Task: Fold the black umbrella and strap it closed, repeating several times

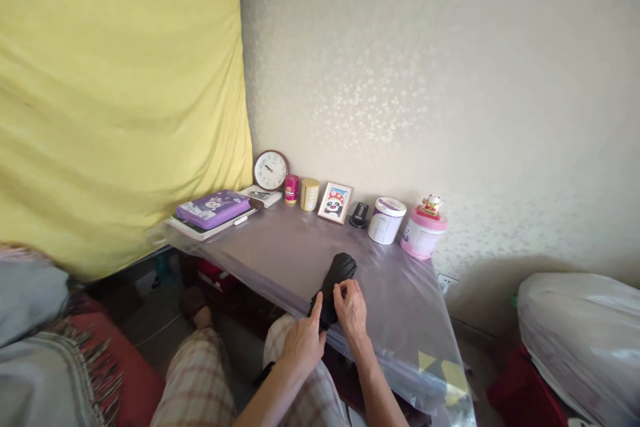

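Note:
A black folded umbrella [342, 268] lies slantwise over the front edge of the table, its far end on the plastic cover. My left hand [304, 339] is closed around its near end, with the index finger stretched along the side. On the umbrella's right side, about midway along, my right hand [352, 305] pinches with thumb and bent fingers at the black fabric. Whether a strap is between those fingertips is too small to make out.
Along the table's [280, 247] wall side stand a round clock [271, 170], a pink can [291, 189], a yellow can [310, 195], a framed panda picture [335, 203], a black object [359, 215], a white tub [387, 221] and a pink-lidded tub [423, 235]. A purple case [214, 209] lies left.

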### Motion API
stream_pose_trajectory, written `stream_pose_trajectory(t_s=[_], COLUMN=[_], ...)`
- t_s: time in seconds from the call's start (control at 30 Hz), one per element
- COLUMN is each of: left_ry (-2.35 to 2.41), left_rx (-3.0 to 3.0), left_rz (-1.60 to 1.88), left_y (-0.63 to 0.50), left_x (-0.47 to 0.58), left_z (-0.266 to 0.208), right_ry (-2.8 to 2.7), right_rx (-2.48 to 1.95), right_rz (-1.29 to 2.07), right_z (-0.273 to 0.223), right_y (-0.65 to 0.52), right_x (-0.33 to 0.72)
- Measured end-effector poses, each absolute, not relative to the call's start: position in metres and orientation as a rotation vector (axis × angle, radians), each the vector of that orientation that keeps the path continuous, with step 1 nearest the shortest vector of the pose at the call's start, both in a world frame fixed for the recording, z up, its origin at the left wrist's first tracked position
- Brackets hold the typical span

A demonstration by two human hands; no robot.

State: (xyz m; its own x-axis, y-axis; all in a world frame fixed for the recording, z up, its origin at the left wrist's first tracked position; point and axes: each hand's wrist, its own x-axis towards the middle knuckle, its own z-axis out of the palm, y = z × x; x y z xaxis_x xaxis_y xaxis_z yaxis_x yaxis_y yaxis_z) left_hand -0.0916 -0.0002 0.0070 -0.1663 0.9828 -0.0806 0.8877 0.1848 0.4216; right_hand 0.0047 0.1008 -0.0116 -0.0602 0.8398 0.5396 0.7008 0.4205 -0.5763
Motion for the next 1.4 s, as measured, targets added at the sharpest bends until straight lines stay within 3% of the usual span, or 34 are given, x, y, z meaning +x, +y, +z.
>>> stream_pose_trajectory(t_s=[0.27,0.5,0.87,1.07,1.17,1.23,1.4], left_ry=[2.099,2.025,1.652,1.972,2.215,2.254,2.086], left_rx=[1.722,1.605,1.125,1.539,1.679,1.712,1.619], left_rz=[0.425,0.502,0.751,0.693,0.263,0.184,0.442], left_y=[0.006,0.011,0.018,0.004,0.002,0.004,0.01], left_x=[-0.097,-0.108,-0.12,-0.122,-0.115,-0.116,-0.14], left_z=[0.003,-0.001,-0.012,0.006,0.01,0.008,0.001], right_ry=[-1.589,-1.697,-2.116,-2.206,-2.255,-2.239,-1.996], right_rx=[-1.262,-1.424,-0.809,-0.759,-0.712,-0.71,-0.931], right_rz=[0.59,0.345,0.374,0.356,0.373,0.418,0.438], right_z=[-0.02,-0.026,-0.003,-0.001,0.004,0.004,-0.013], right_y=[0.106,0.099,0.093,0.094,0.097,0.1,0.117], right_x=[0.042,0.094,0.036,0.012,0.002,0.003,0.045])
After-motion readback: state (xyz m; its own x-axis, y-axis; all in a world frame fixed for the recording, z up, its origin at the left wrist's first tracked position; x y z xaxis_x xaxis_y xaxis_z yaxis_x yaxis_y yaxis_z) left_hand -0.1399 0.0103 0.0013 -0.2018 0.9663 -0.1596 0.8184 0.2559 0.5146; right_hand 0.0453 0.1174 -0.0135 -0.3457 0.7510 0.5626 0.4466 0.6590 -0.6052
